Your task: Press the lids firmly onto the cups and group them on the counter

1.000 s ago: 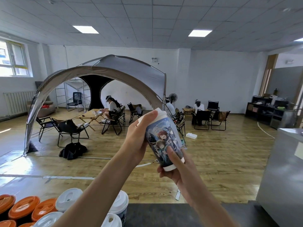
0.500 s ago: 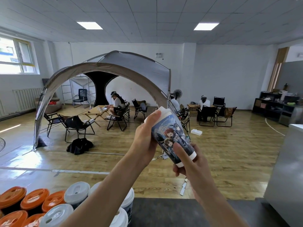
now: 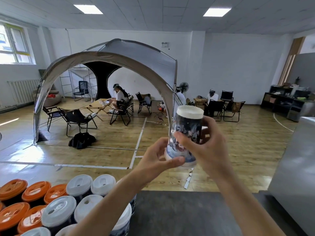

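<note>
I hold a paper cup (image 3: 186,128) with a dark printed picture in mid-air above the far edge of the counter (image 3: 187,215). It stands nearly upright, blurred by motion, and a white lid (image 3: 190,111) sits on its top. My right hand (image 3: 206,145) grips the cup's body from the right, fingers wrapped across its front. My left hand (image 3: 157,158) holds the cup's lower end, with the thumb under the base rim. On the counter at the lower left stands a tight group of lidded cups, some with orange lids (image 3: 36,190) and some with white lids (image 3: 79,184).
A tall grey cabinet (image 3: 293,176) stands at the counter's right end. My left forearm passes over the nearest white-lidded cups. Beyond the counter is a wooden floor with a grey dome tent (image 3: 136,55), folding chairs and seated people far off.
The cup swung from tilted to nearly upright and shifted right. My left hand left the lid and went to the base. My right hand moved from the base up around the body.
</note>
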The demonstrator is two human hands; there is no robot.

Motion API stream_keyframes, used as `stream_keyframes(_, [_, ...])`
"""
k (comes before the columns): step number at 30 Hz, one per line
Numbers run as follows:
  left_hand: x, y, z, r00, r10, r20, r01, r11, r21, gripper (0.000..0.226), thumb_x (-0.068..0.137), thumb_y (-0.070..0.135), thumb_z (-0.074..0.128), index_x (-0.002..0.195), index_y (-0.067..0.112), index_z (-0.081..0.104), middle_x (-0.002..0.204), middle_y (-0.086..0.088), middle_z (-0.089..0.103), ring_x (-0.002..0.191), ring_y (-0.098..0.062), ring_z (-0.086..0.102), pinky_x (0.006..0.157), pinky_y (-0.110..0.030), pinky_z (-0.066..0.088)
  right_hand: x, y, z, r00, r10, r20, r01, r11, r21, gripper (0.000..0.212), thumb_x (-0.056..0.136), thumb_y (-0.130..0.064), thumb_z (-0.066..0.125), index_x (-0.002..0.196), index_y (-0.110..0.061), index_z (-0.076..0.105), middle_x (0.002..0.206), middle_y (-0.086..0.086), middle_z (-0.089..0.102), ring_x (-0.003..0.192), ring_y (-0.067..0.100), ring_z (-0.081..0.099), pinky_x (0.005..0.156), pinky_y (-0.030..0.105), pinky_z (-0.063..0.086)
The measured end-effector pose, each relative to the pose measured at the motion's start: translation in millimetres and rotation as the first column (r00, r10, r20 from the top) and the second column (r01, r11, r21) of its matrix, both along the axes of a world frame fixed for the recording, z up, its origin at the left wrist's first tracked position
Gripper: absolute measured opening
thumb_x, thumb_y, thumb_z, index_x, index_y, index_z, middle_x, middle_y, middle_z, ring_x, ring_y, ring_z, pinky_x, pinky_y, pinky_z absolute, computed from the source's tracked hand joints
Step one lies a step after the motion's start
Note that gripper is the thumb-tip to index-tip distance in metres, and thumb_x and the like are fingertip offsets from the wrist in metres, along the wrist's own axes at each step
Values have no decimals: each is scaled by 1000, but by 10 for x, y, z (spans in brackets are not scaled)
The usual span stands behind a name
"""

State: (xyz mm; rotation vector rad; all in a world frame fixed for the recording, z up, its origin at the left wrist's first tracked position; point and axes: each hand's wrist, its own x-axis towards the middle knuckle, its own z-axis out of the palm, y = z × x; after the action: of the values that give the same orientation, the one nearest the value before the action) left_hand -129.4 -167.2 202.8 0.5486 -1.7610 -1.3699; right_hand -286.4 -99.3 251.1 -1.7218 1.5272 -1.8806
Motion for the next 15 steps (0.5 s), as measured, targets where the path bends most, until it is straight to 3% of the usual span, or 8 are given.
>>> stream_keyframes(3, [3, 26, -64, 998, 56, -21, -57, 993, -99, 79, 69, 37, 93, 133, 10, 56, 123, -9, 72, 116, -27, 69, 104, -44, 54, 5, -18, -28, 990, -28, -140, 33, 999, 34, 69, 65, -61, 80, 122, -31, 54, 107, -8, 69, 88, 10, 70, 72, 36, 61])
stream_keyframes(7, [1, 44, -78, 1000, -22, 16, 23, 998, -63, 84, 68, 16, 91, 139, 8, 48, 128, -14, 69, 119, -30, 68, 102, -45, 55, 83, -15, -84, 995, 4, -103, -1, 1000, 29, 60, 71, -44, 87, 118, -26, 55, 104, -10, 69, 82, 2, 69, 67, 20, 55])
stream_keyframes(11, [-7, 77, -104, 999, 50, -4, -50, 997, -59, 74, 74, 2, 88, 137, 7, 49, 124, -7, 72, 115, -24, 71, 94, -35, 58, 160, -9, -141, 995, -15, -96, 13, 1000, -24, 61, 70, -40, 88, 119, -30, 53, 106, -12, 66, 88, 0, 65, 70, 12, 50])
stream_keyframes(15, [13, 51, -148, 998, 59, 30, -57, 996, -61, 76, 73, 4, 91, 137, 9, 49, 124, -8, 71, 114, -27, 71, 97, -48, 58, 121, -2, -191, 997, 24, -75, -23, 999, 23, 63, 69, -38, 90, 120, -27, 53, 105, -14, 66, 87, -6, 63, 69, 10, 49])
